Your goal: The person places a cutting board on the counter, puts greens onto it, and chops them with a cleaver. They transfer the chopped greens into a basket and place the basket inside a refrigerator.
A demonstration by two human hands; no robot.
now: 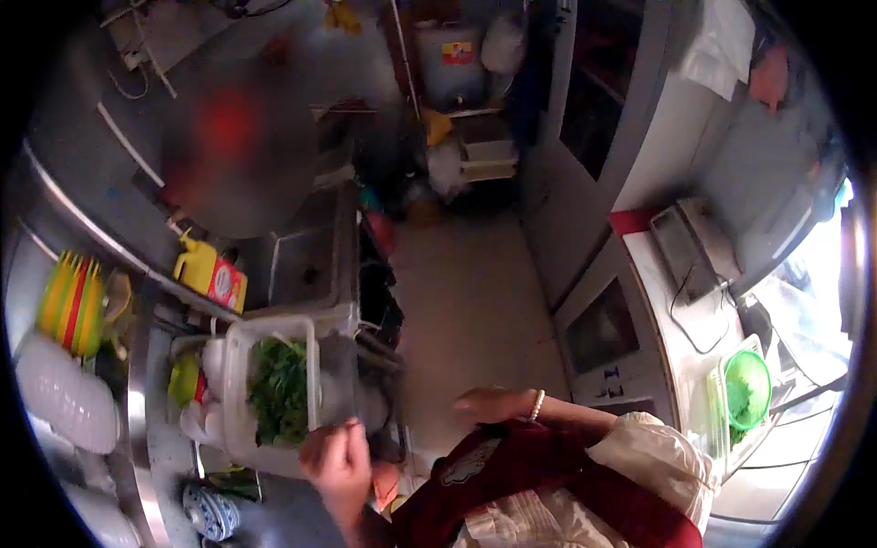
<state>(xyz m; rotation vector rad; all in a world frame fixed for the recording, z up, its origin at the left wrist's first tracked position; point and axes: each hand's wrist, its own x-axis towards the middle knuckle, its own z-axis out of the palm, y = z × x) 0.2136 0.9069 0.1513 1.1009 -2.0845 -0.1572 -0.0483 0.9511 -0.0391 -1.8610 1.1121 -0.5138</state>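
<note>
My left hand (340, 459) is closed, its fingers curled, right beside the near corner of a clear plastic tub (234, 384). Whether it grips anything there is hidden. Leafy greens (281, 388) fill part of that tub, which sits on the counter to the left. My right hand (493, 406), with a beaded bracelet (537, 405) at the wrist, hovers over the walkway in front of a dark red apron (475, 466). Its fingers look stretched out, somewhat blurred, and nothing shows in them.
A sink (306, 265) and a yellow jug (210, 274) lie beyond the tub. White bowls (68, 393) and a blue-patterned bowl (210, 511) are at left. Cabinets (598, 329) line the right side, with a green basket (746, 391) on the right counter. Floor (470, 310) runs between.
</note>
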